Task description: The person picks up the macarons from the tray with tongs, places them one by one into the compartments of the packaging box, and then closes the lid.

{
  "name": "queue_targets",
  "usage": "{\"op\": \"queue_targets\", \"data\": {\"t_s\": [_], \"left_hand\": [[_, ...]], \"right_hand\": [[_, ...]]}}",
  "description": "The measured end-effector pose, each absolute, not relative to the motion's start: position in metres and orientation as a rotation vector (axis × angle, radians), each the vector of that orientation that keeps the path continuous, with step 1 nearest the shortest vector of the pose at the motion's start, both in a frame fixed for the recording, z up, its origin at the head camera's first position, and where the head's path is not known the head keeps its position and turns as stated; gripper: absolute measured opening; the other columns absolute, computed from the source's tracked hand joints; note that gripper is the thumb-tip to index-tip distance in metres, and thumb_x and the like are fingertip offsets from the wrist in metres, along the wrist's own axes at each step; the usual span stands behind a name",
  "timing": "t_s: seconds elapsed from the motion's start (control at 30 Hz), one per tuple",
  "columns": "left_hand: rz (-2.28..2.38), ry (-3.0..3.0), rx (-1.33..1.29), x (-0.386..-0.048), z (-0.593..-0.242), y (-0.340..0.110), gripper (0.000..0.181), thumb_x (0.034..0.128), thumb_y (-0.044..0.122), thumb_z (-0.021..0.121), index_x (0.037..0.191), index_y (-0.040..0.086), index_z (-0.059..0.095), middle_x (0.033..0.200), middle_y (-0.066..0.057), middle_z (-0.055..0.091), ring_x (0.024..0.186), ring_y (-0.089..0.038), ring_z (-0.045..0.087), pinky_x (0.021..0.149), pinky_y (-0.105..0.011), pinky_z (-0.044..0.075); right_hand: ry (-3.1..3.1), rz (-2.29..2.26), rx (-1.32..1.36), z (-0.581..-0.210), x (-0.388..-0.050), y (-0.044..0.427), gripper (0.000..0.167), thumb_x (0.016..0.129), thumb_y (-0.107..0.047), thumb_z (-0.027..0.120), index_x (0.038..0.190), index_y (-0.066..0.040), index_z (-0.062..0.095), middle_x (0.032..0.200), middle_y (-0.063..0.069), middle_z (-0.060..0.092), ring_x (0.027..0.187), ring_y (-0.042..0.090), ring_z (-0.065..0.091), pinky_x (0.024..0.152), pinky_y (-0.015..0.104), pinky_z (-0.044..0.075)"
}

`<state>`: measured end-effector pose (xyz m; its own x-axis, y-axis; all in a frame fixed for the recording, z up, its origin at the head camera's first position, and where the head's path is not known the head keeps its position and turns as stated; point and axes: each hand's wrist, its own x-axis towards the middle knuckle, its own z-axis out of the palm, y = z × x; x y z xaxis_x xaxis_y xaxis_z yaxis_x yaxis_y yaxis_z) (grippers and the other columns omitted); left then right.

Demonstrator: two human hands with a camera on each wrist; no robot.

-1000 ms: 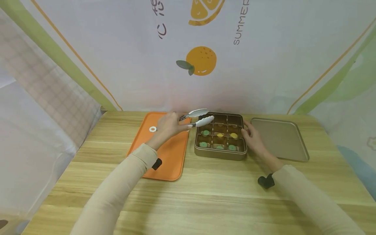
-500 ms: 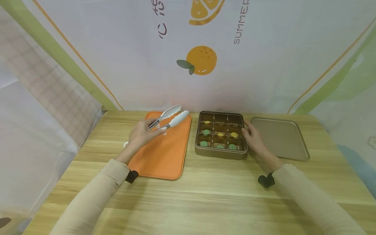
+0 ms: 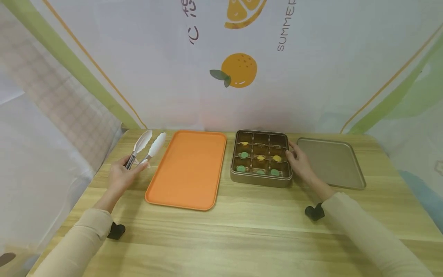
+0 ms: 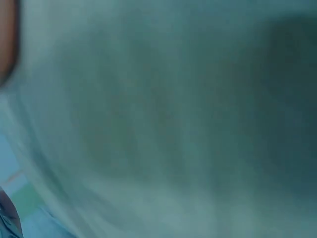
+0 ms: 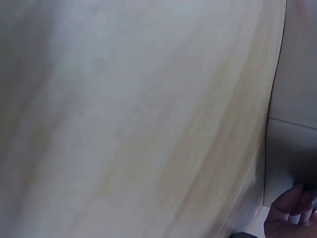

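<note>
Left of the orange tray (image 3: 187,169), the left hand (image 3: 121,174) grips the tongs (image 3: 134,154) behind their white tips (image 3: 157,144), seemingly to leave those free and spread; I'd guess the right hand (image 3: 302,163) rests against the divided box (image 3: 260,179) to steady it on the tabletop (image 3: 221,238).

Counter (image 3: 242,234): light wood-grain surface. Rear: white backdrop (image 3: 166,77), printed with whole orange (image 3: 239,70), citrus slice (image 3: 243,11) and SUMMER lettering (image 3: 286,26). Left side: checked panel (image 3: 62,92), green band (image 3: 69,61). Lighting: soft.

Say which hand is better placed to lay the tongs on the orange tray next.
Probably the left hand: it holds the tongs beside the orange tray; the right hand touches the tin.
</note>
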<state>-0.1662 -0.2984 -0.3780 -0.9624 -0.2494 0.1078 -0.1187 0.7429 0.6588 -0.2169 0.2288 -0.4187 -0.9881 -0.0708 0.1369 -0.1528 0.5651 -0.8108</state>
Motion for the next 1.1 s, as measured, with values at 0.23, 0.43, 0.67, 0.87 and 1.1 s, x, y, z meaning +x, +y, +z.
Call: {"op": "queue_targets", "data": {"t_s": [0.23,0.43,0.67,0.87,1.1], "left_hand": [[-0.952,-2.752,0.333,-0.152,-0.391,-0.324,0.066,0.0824,0.036,0.072,0.122,-0.012,0.051,0.07,-0.008,0.045,0.062,-0.018,0.04,0.053,-0.03,0.035],[-0.866,-2.77,0.333,-0.144,-0.4,-0.334,0.067,0.0812,0.034,0.073,0.121,-0.014,0.05,0.087,-0.02,0.051,0.078,-0.028,0.043,0.065,-0.036,0.035],[-0.872,-2.774,0.314,-0.14,-0.405,-0.34,0.072,0.0802,0.031,0.074,0.126,-0.016,0.045,0.095,-0.027,0.052,0.086,-0.034,0.043,0.072,-0.043,0.035],[-0.88,-2.81,0.282,-0.141,-0.405,-0.342,0.072,0.0794,0.032,0.075,0.122,-0.017,0.044,0.108,-0.035,0.047,0.102,-0.047,0.039,0.084,-0.058,0.033],[-0.96,-2.852,0.284,-0.139,-0.404,-0.344,0.075,0.0817,0.033,0.073,0.124,-0.02,0.039,0.121,-0.04,0.037,0.115,-0.054,0.03,0.093,-0.063,0.028]], "right_hand": [[-2.687,1.406,0.204,-0.419,-0.217,0.23,0.049,0.1,-0.013,0.04,0.143,0.008,0.028,0.09,0.025,0.059,0.072,0.01,0.048,0.064,0.023,0.042],[-2.684,1.397,0.218,-0.417,-0.216,0.229,0.049,0.1,-0.014,0.041,0.143,0.008,0.029,0.084,0.022,0.058,0.068,0.007,0.047,0.062,0.024,0.041],[-2.692,1.376,0.224,-0.417,-0.216,0.229,0.049,0.1,-0.013,0.041,0.143,0.009,0.029,0.088,0.024,0.06,0.071,0.008,0.049,0.065,0.023,0.042],[-2.693,1.374,0.226,-0.418,-0.217,0.229,0.049,0.101,-0.015,0.041,0.143,0.008,0.029,0.083,0.02,0.058,0.069,0.007,0.048,0.065,0.025,0.041],[-2.711,1.355,0.232,-0.416,-0.218,0.228,0.049,0.101,-0.014,0.041,0.143,0.008,0.029,0.091,0.026,0.059,0.073,0.011,0.05,0.065,0.025,0.043]]}}
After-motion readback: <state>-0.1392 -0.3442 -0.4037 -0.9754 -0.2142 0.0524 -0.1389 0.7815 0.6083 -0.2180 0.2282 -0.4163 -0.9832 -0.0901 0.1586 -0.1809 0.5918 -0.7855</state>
